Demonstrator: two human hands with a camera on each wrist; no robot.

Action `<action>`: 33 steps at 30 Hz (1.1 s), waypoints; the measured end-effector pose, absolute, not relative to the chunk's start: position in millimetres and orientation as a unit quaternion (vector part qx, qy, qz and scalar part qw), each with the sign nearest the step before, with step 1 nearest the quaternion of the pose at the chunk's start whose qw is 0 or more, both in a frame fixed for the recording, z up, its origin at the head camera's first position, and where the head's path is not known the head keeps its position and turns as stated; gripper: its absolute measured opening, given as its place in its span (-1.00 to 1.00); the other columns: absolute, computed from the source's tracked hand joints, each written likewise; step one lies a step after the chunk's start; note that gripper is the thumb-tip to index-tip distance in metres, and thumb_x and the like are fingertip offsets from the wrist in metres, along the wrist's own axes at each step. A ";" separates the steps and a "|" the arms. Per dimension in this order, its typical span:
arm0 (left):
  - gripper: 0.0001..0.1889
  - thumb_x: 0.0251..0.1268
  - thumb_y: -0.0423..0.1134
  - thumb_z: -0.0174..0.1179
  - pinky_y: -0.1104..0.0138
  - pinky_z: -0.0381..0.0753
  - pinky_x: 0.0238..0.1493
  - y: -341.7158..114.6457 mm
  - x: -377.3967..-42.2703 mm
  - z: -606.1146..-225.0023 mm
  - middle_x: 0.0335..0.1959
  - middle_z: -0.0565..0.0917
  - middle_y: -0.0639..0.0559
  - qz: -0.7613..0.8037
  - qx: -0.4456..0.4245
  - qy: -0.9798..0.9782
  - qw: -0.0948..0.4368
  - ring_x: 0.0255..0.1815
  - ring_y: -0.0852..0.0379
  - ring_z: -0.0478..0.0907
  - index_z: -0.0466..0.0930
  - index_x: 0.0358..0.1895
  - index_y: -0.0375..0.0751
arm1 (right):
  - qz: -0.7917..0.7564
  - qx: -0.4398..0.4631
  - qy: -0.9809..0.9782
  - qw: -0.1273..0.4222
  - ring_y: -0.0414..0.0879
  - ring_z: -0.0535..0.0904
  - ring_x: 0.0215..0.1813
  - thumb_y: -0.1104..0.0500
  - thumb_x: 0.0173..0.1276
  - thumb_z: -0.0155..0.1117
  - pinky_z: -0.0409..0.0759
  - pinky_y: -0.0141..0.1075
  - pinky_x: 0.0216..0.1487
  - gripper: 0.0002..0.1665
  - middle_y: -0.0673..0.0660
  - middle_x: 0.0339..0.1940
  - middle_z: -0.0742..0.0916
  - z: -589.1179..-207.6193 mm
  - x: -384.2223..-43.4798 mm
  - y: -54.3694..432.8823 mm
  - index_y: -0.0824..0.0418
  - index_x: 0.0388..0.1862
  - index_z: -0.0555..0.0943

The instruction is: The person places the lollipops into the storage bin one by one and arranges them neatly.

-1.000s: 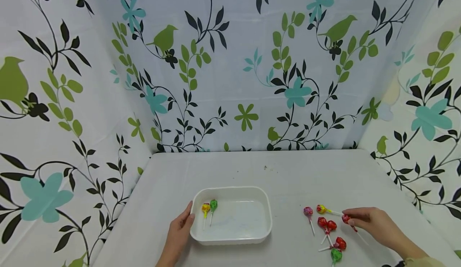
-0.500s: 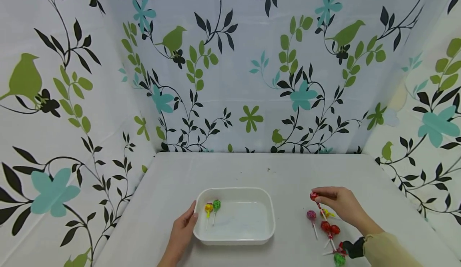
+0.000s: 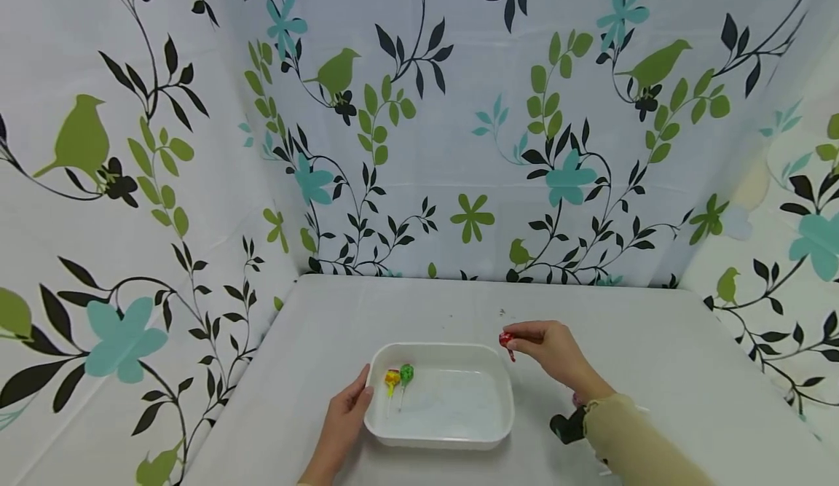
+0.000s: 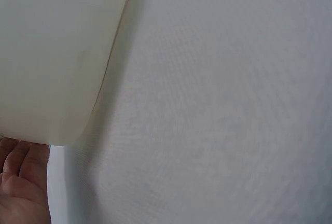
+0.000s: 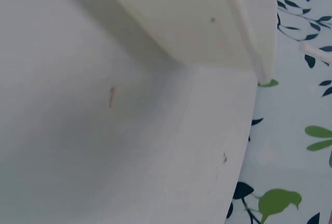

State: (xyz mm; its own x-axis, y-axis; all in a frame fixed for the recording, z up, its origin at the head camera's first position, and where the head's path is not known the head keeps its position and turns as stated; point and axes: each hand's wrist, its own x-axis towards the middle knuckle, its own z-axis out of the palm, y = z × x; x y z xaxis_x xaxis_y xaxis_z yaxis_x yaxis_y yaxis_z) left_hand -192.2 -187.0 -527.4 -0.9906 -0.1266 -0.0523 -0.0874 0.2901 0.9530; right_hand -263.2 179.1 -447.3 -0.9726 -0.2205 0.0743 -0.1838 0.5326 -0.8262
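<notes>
Both hands are busy as I follow along from my remote seat: the left (image 3: 347, 407) grips the near-left end of the white tray (image 3: 442, 444), just as it did a second ago, while the right (image 3: 549, 349) pinches a red pop (image 3: 505, 339) by its head between thumb and fingertips. What has changed is where that pop is: a second ago it was by the loose pops on the right; now it has crossed the table (image 3: 367, 307) and hangs next to the tray's far-right corner, and I can't tell whether any of it is over the rim. Inside the tray, the yellow pop (image 3: 391, 379) and green pop (image 3: 406, 374) lie side by side at the left, as before. For the work, I take this to mean the pickup is done and most of the carry too, though the red pop isn't in the tray yet. My sight of the heap has worsened: the sleeve (image 3: 645, 442) now covers nearly all of it, leaving a bit of a purplish pop (image 3: 577, 400) showing, so I can't count what remains
</notes>
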 end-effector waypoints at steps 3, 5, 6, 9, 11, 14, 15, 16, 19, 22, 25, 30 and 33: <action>-0.50 0.62 -0.26 0.02 -0.03 0.38 0.51 -187.8 -192.2 -526.1 0.55 0.32 -0.15 -0.592 0.067 -0.803 0.016 0.58 -0.21 0.26 0.28 0.52 -0.26 | -0.487 -0.116 0.865 0.029 -0.04 0.78 0.00 0.21 0.36 0.42 0.82 -0.20 0.10 -0.67 0.15 -0.02 0.83 -447.5 -269.4 155.8 0.19 0.10 0.76; -0.50 0.61 -0.27 0.02 -0.04 0.38 0.52 -187.8 -191.8 -525.6 0.55 0.32 -0.15 -0.594 0.069 -0.801 0.015 0.58 -0.22 0.25 0.29 0.52 -0.26 | -0.493 -0.124 0.861 0.031 -0.04 0.79 -0.02 0.22 0.35 0.43 0.82 -0.21 0.09 -0.68 0.15 -0.03 0.83 -447.8 -273.0 141.7 0.20 0.08 0.77; -0.50 0.61 -0.27 0.02 -0.04 0.38 0.52 -187.9 -191.5 -525.3 0.55 0.32 -0.15 -0.595 0.070 -0.800 0.016 0.58 -0.22 0.25 0.29 0.52 -0.26 | -0.497 -0.123 0.859 0.031 -0.05 0.78 -0.03 0.23 0.34 0.43 0.82 -0.22 0.08 -0.68 0.14 -0.04 0.83 -447.5 -274.7 134.8 0.19 0.06 0.77; -0.50 0.61 -0.26 0.02 -0.05 0.38 0.51 -188.2 -190.8 -524.7 0.55 0.32 -0.15 -0.597 0.074 -0.799 0.016 0.58 -0.22 0.25 0.29 0.52 -0.24 | -0.501 -0.129 0.855 0.031 -0.07 0.78 -0.05 0.22 0.31 0.45 0.83 -0.24 0.06 -0.69 0.12 -0.05 0.83 -447.9 -279.2 115.4 0.17 0.04 0.78; -0.50 0.61 -0.26 0.03 -0.04 0.39 0.51 -188.4 -190.8 -525.3 0.55 0.32 -0.14 -0.598 0.077 -0.798 0.017 0.58 -0.22 0.26 0.29 0.52 -0.23 | -0.504 -0.134 0.852 0.032 -0.08 0.77 -0.05 0.23 0.32 0.45 0.83 -0.23 0.05 -0.69 0.12 -0.04 0.83 -448.7 -281.3 103.7 0.17 0.05 0.78; -0.50 0.61 -0.26 0.04 -0.03 0.40 0.50 -188.3 -191.0 -526.5 0.54 0.33 -0.14 -0.597 0.076 -0.798 0.020 0.58 -0.22 0.27 0.31 0.52 -0.23 | -0.513 -0.140 0.846 0.042 -0.09 0.78 -0.04 0.23 0.31 0.45 0.82 -0.21 0.08 -0.69 0.11 -0.05 0.84 -451.7 -283.4 89.2 0.16 0.04 0.79; -0.50 0.60 -0.27 0.04 -0.03 0.39 0.50 -188.2 -191.3 -527.1 0.54 0.34 -0.14 -0.597 0.076 -0.798 0.020 0.58 -0.22 0.27 0.31 0.52 -0.23 | -0.515 -0.143 0.844 0.044 -0.09 0.78 -0.04 0.22 0.31 0.45 0.82 -0.20 0.09 -0.69 0.10 -0.05 0.84 -453.2 -284.1 84.9 0.16 0.04 0.78; -0.50 0.60 -0.27 0.04 -0.03 0.39 0.50 -188.1 -191.5 -527.6 0.54 0.34 -0.14 -0.597 0.075 -0.799 0.020 0.57 -0.22 0.27 0.31 0.51 -0.23 | -0.517 -0.145 0.842 0.045 -0.09 0.78 -0.05 0.23 0.31 0.45 0.82 -0.19 0.09 -0.70 0.10 -0.06 0.84 -454.6 -284.8 80.8 0.16 0.03 0.79; -0.51 0.60 -0.27 0.03 -0.04 0.39 0.51 -187.9 -191.5 -528.1 0.53 0.35 -0.15 -0.597 0.073 -0.798 0.022 0.57 -0.22 0.28 0.32 0.51 -0.24 | -0.520 -0.148 0.840 0.042 -0.09 0.77 -0.06 0.22 0.31 0.46 0.83 -0.20 0.08 -0.71 0.09 -0.06 0.84 -459.9 -287.2 69.8 0.15 0.01 0.79; -0.51 0.60 -0.28 0.04 -0.04 0.38 0.51 -188.0 -191.2 -528.9 0.53 0.35 -0.16 -0.600 0.071 -0.796 0.026 0.57 -0.23 0.28 0.33 0.50 -0.24 | -0.524 -0.149 0.838 0.042 -0.11 0.77 -0.07 0.20 0.31 0.47 0.82 -0.21 0.08 -0.72 0.07 -0.07 0.84 -465.7 -289.7 60.1 0.13 0.00 0.80; -0.51 0.59 -0.27 0.05 -0.03 0.36 0.52 -188.6 -190.7 -530.0 0.53 0.36 -0.15 -0.600 0.069 -0.797 0.028 0.57 -0.21 0.28 0.34 0.50 -0.24 | -0.528 -0.154 0.834 0.051 -0.12 0.78 -0.08 0.18 0.30 0.47 0.83 -0.23 0.07 -0.73 0.06 -0.09 0.84 -471.0 -291.3 52.3 0.12 -0.01 0.80; -0.50 0.60 -0.25 0.06 -0.03 0.34 0.53 -190.2 -190.2 -531.1 0.53 0.35 -0.16 -0.600 0.062 -0.797 0.031 0.58 -0.21 0.26 0.33 0.51 -0.26 | -0.509 -0.176 0.840 0.065 -0.15 0.76 -0.12 0.16 0.31 0.47 0.83 -0.24 0.00 -0.71 0.06 -0.09 0.84 -476.5 -291.2 41.3 0.16 0.00 0.79; -0.50 0.60 -0.25 0.05 -0.04 0.34 0.53 -190.7 -190.3 -530.8 0.53 0.35 -0.16 -0.600 0.061 -0.797 0.031 0.58 -0.22 0.26 0.33 0.51 -0.25 | -0.488 -0.185 0.850 0.071 -0.16 0.75 -0.14 0.15 0.29 0.49 0.83 -0.26 -0.04 -0.73 0.05 -0.11 0.84 -479.5 -290.7 35.8 0.16 -0.03 0.80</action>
